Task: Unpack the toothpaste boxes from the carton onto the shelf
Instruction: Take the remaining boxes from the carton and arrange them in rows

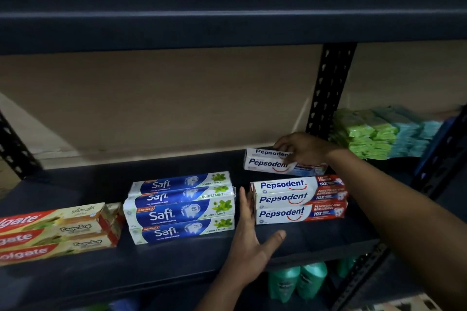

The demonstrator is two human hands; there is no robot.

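- Right hand [303,149]: fingers curled over the top of a Pepsodent box [267,163], gripping it at the back of the shelf [316,237].
- The box is just behind the Pepsodent stack [298,201].
- Left hand [249,242]: flat, fingers straight, thumb spread, in the gap between that stack and the Safi boxes [180,207].
- Colgate boxes [55,232] lie far left.

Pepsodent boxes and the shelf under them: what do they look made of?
Pepsodent boxes: likely thin printed cardboard, slightly glossy, with sharp folded edges. Shelf: dark matte board, painted metal or laminate, cannot tell. Its perforated upright looks like painted steel.
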